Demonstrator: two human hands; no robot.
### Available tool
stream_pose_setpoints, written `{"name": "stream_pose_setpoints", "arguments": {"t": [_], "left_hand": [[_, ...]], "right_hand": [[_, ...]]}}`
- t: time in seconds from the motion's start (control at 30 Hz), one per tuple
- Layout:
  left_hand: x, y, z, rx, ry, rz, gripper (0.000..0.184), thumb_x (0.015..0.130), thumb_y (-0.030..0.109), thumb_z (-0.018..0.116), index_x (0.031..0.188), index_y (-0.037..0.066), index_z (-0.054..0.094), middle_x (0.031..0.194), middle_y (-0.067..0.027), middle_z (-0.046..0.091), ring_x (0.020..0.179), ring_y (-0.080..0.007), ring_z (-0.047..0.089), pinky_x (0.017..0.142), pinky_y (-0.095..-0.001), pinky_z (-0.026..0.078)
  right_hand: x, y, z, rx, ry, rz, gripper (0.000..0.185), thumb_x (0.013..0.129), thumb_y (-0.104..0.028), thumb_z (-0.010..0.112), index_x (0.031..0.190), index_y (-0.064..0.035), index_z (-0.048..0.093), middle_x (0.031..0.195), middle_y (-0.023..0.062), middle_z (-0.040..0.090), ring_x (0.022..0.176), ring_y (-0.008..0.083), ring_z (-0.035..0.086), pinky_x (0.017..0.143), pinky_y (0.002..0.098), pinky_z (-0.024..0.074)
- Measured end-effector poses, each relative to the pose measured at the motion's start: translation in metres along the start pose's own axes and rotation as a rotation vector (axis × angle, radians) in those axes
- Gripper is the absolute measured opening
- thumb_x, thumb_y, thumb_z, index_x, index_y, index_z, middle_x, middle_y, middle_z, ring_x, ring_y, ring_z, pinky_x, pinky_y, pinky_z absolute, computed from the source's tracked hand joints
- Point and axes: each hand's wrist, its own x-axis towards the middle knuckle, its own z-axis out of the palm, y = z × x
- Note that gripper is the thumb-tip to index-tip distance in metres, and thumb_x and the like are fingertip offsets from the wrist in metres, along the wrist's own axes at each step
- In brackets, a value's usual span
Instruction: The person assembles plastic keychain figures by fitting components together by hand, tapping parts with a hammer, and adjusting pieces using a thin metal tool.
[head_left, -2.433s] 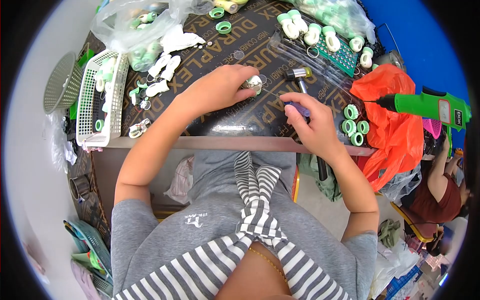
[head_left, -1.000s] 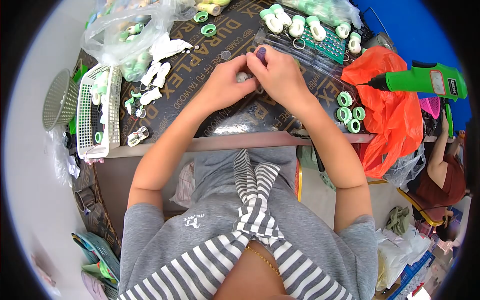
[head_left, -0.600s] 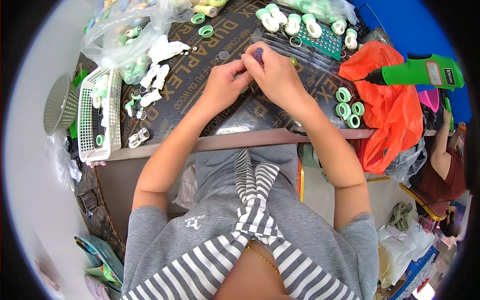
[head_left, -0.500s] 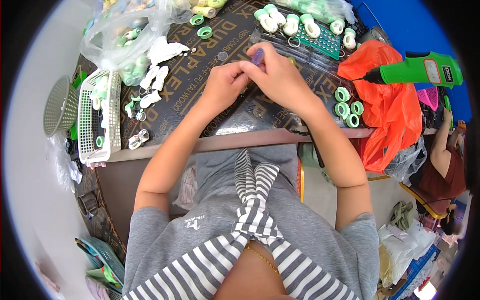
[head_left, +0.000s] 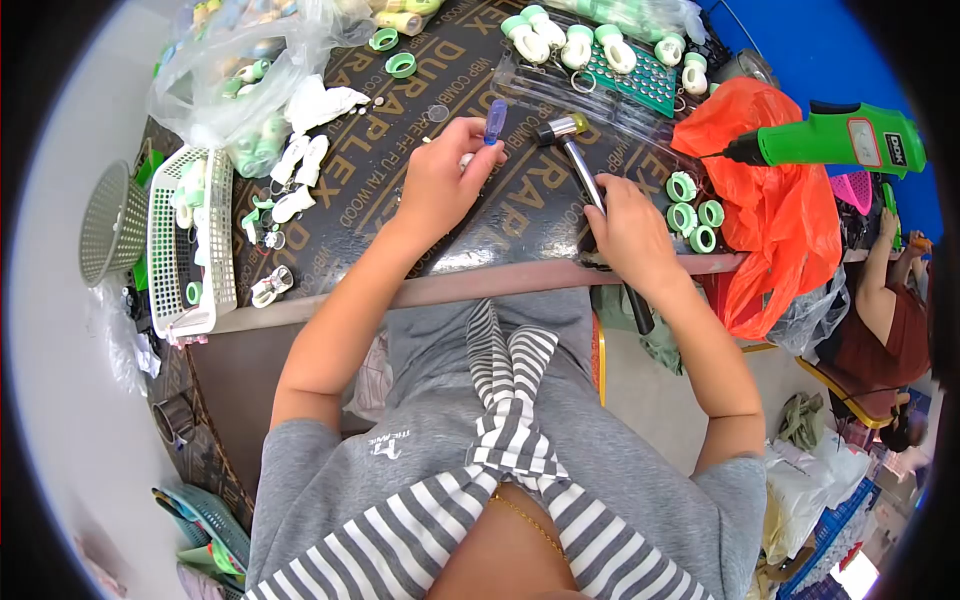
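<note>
My left hand [head_left: 445,180] is closed over the table, pinching a small translucent purple, handle-like piece [head_left: 495,122] that sticks up past the fingertips. A bit of something white shows between those fingers, too covered to name. To its right, my right hand [head_left: 632,235] wraps round the shaft of a hammer [head_left: 573,155]. The hammer's metal head has a yellowish face on one end and rests at or just above the tabletop; its black grip reaches past the table's front edge. Beyond the hammer lie white-and-green keyring pieces [head_left: 577,47] and a green perforated board [head_left: 640,78].
A white basket [head_left: 222,240] of parts stands at left, beside white pieces [head_left: 292,205]. Green rings [head_left: 682,217] lie at right, near an orange-red plastic bag [head_left: 765,190] and a green electric screwdriver [head_left: 840,138]. Plastic bags [head_left: 215,95] crowd the far left. Another person [head_left: 890,310] sits at far right.
My hands have moved apart. The right hand has let go of the purple piece's area and come down right onto the hammer, whose head is now uncovered. The left still holds the purple piece.
</note>
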Motion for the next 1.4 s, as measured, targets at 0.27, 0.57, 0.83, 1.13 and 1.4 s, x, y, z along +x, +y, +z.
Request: {"name": "stream_pose_setpoints", "arguments": {"t": [0.27,0.57,0.83,1.13,1.4], "left_hand": [[-0.002,0.004,-0.010,0.061,-0.052,-0.038,0.009,0.082,0.007,0.064,0.086,-0.001,0.061,0.088,-0.0131,0.068,0.083,-0.0218,0.068,0.067,-0.0309,0.053],[-0.001,0.006,-0.020,-0.062,-0.118,-0.075,0.011,0.080,0.005,0.065,0.084,-0.004,0.060,0.105,-0.0151,0.066,0.103,-0.0240,0.063,0.077,-0.0294,0.051],[-0.003,0.000,-0.018,-0.088,-0.103,-0.032,0.011,0.079,0.005,0.066,0.082,-0.003,0.060,0.100,-0.0155,0.067,0.106,-0.0240,0.062,0.076,-0.0298,0.050],[-0.003,-0.007,-0.017,-0.093,-0.110,-0.019,0.007,0.080,0.004,0.064,0.084,-0.002,0.061,0.095,-0.0143,0.068,0.117,-0.0304,0.053,0.097,-0.0376,0.040],[-0.005,-0.015,-0.015,-0.128,-0.108,0.093,0.006,0.081,0.004,0.062,0.085,-0.001,0.061,0.104,-0.0085,0.068,0.122,-0.0320,0.049,0.106,-0.0501,0.028]], "right_hand": [[0.012,-0.016,-0.032,0.573,-0.161,0.220,0.028,0.092,-0.011,0.050,0.116,0.0023,0.053,0.079,0.0066,0.056,0.066,0.0126,0.055,0.060,0.0252,0.0444],[0.006,-0.075,-0.088,0.943,-0.210,0.111,0.043,0.094,-0.004,0.044,0.137,-0.0041,0.039,0.075,0.0007,0.051,0.052,0.0032,0.043,0.045,0.0173,0.0339],[0.010,-0.090,-0.097,0.705,-0.067,-0.058,0.041,0.093,-0.003,0.044,0.133,-0.0055,0.047,0.066,-0.0017,0.047,0.049,0.0028,0.041,0.046,0.0180,0.0345],[0.009,-0.093,-0.105,0.672,-0.009,-0.071,0.043,0.092,0.001,0.044,0.135,-0.0041,0.045,0.062,-0.0044,0.044,0.049,0.0015,0.038,0.045,0.0173,0.0298],[-0.002,-0.095,-0.109,0.650,0.002,-0.010,0.041,0.093,-0.001,0.043,0.134,-0.0034,0.046,0.060,-0.0040,0.042,0.048,0.0020,0.035,0.045,0.0173,0.0275]]}}
